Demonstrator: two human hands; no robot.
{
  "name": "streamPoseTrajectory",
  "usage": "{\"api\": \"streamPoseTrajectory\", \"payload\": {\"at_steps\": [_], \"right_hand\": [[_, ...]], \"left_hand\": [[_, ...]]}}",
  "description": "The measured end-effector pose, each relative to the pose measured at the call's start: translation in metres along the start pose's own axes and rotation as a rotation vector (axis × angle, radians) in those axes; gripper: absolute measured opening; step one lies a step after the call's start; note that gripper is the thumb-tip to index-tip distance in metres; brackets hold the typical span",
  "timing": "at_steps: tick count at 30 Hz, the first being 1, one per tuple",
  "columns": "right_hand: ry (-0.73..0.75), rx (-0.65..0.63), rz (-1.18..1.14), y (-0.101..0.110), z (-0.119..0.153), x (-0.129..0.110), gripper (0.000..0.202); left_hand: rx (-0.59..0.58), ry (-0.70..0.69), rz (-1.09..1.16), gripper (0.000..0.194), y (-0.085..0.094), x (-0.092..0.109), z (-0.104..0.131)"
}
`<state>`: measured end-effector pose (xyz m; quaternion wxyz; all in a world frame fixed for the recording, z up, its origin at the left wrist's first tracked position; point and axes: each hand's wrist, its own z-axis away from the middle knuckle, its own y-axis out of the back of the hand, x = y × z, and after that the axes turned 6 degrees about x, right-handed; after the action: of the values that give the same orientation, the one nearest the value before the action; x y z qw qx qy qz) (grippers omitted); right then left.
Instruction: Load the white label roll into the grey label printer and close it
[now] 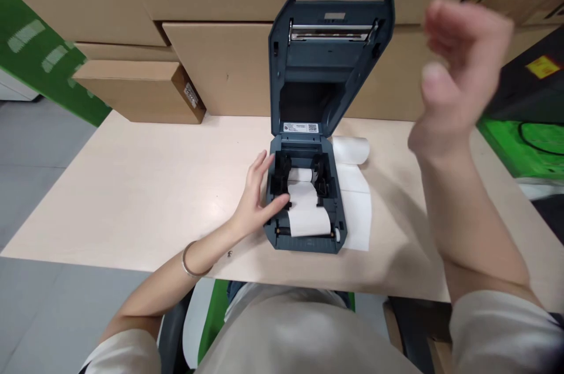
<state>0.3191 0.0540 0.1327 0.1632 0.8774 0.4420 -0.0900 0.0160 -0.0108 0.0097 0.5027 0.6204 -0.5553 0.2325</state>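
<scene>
A dark grey-blue label printer [307, 243] stands on the table with its lid [282, 77] raised. Inside it sits a small roll of white label paper [309, 221], its strip drawn over the front roller. At the printer's left edge rests my left hand [255, 204], fingers spread along the side and thumb reaching over the rim towards the paper. My right hand [458, 68] is up in the air to the right of the lid, touching nothing. Its fingers are bent and a little blurred, with the thumb apart from them, and nothing shows in them.
To the printer's right lies a loose white paper roll [351, 150] with its strip [356, 215] trailing forward. A flat cardboard box [136, 89] is at the table's back left. Large cartons [220, 63] line the back. A green case [524, 148] lies at right.
</scene>
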Motion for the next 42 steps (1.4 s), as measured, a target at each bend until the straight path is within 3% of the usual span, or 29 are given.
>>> {"api": "streamPoseTrajectory", "payload": {"at_steps": [2, 4, 7, 10, 12, 15, 19, 22, 26, 29, 34, 37, 40, 42], "right_hand": [[-0.086, -0.092, -0.137, -0.021, -0.024, 0.028, 0.057], [-0.262, -0.157, -0.258, -0.039, -0.039, 0.048, 0.063], [-0.467, -0.194, -0.312, -0.053, -0.045, 0.057, 0.061], [-0.386, -0.174, -0.279, -0.05, -0.038, 0.04, 0.062], [-0.276, -0.138, -0.263, -0.041, -0.029, 0.019, 0.063], [-0.232, -0.189, -0.368, -0.02, -0.01, -0.016, 0.054], [-0.22, -0.483, -0.419, 0.005, 0.017, -0.049, 0.063], [-0.073, -0.576, -0.302, 0.017, 0.033, -0.062, 0.063], [0.054, -0.633, -0.199, 0.023, 0.057, -0.074, 0.053], [0.156, -0.651, -0.221, 0.021, 0.082, -0.079, 0.044], [0.155, -0.59, -0.192, 0.014, 0.123, -0.085, 0.023], [0.1, -0.501, -0.179, 0.009, 0.135, -0.089, 0.019], [0.092, -0.411, -0.181, 0.004, 0.139, -0.092, 0.017], [0.097, -0.378, -0.187, 0.001, 0.141, -0.092, 0.018]], "left_hand": [[-0.041, -0.297, -0.113, 0.07, 0.003, 0.007, 0.005], [-0.124, -0.545, -0.159, 0.076, 0.004, 0.012, 0.011], [-0.276, -0.777, -0.16, 0.074, 0.0, 0.015, 0.019], [-0.483, -0.781, -0.117, 0.049, -0.004, 0.017, 0.024], [-0.581, -0.726, -0.062, 0.051, -0.003, 0.017, 0.025], [-0.59, -0.69, 0.045, 0.056, 0.0, 0.016, 0.023], [-0.505, -0.691, 0.127, 0.06, 0.001, 0.016, 0.02], [-0.533, -0.842, 0.068, 0.05, -0.003, 0.016, 0.019], [-0.618, -1.204, 0.0, 0.038, -0.016, 0.009, 0.025], [-0.577, -1.376, 0.0, 0.041, -0.026, -0.001, 0.034], [-0.514, -1.339, 0.075, 0.036, -0.034, -0.015, 0.049], [-0.323, -1.222, 0.092, 0.029, -0.027, -0.015, 0.051], [-0.022, -1.012, -0.14, 0.06, -0.014, -0.008, 0.044], [0.055, -0.932, -0.245, 0.071, -0.009, -0.002, 0.036]]}}
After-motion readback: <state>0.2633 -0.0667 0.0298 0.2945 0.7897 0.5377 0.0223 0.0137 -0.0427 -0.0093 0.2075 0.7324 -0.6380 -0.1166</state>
